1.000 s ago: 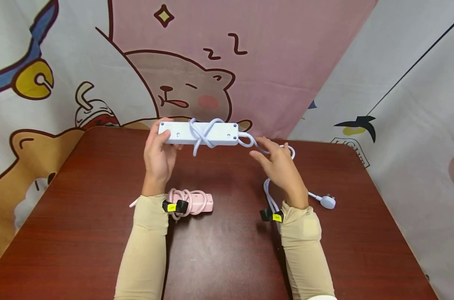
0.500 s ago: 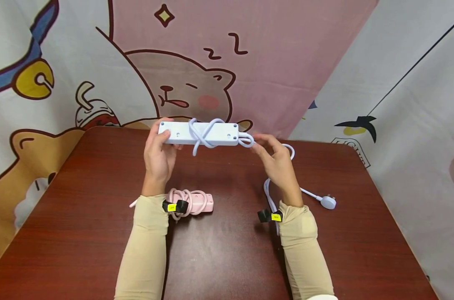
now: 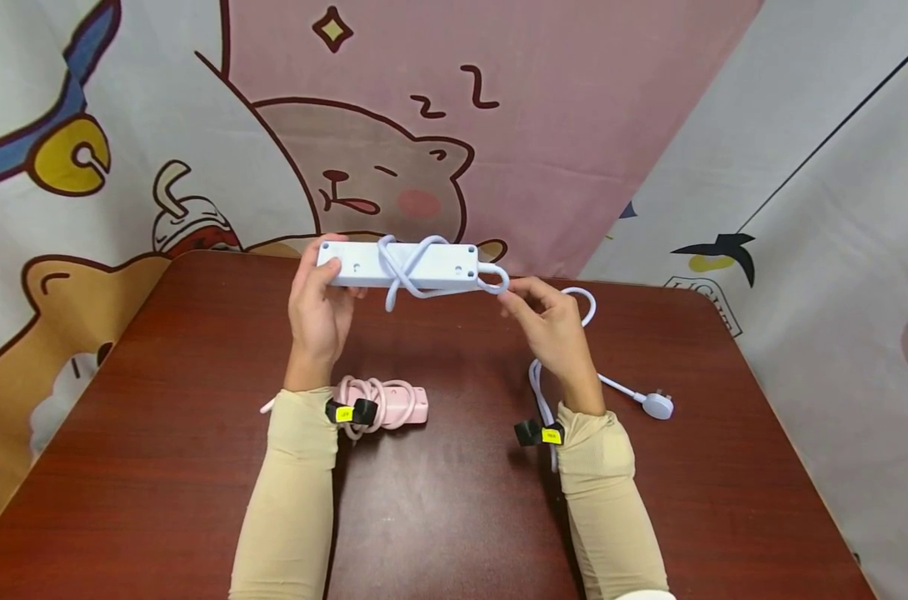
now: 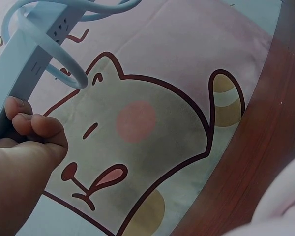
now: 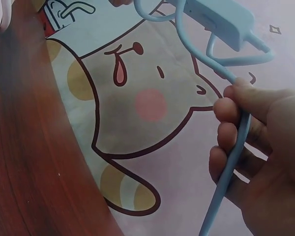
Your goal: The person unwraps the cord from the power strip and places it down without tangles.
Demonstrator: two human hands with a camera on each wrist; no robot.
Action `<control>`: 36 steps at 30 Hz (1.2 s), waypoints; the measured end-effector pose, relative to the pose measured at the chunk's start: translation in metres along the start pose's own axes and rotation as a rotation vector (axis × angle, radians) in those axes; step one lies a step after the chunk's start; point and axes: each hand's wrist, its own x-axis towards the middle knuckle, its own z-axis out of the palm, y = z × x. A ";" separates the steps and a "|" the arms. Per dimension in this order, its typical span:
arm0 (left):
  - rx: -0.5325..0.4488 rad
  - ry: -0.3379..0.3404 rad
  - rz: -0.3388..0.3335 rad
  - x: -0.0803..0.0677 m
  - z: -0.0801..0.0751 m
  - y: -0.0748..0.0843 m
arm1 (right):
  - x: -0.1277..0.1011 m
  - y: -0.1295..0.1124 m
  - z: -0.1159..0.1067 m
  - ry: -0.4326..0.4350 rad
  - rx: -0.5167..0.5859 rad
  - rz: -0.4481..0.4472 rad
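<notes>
A white power strip [image 3: 442,265] is held up above the far part of the table, its screw-holed back toward the head camera. Its left end is gripped by my left hand [image 3: 321,312], thumb on the back and fingers behind. The strip's cord [image 3: 405,271] crosses itself over the middle and loops at the right end. My right hand [image 3: 555,333] pinches the cord just right of that loop. In the right wrist view the cord [image 5: 231,164] runs down along the curled fingers [image 5: 226,135]. Sockets show on the power strip [image 4: 39,46] in the left wrist view.
A pink power strip [image 3: 409,406] wrapped in its own cord lies on the brown table [image 3: 454,517], partly behind the left wrist. The white plug [image 3: 657,406] rests at the right. A printed curtain [image 3: 574,125] hangs behind the table's far edge.
My right hand has moved in from the right, closed its fingertips on the cord and drawn it against the strip's right end. The left hand holds the strip in the same place.
</notes>
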 end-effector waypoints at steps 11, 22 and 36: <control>-0.004 0.023 0.026 0.001 0.000 0.000 | -0.001 -0.002 -0.003 -0.087 -0.096 0.013; -0.016 0.064 0.087 0.002 0.000 -0.001 | -0.002 -0.008 -0.003 -0.188 -0.109 0.003; 0.053 0.091 0.073 0.003 0.001 -0.001 | -0.005 -0.022 -0.016 -0.172 -0.115 -0.109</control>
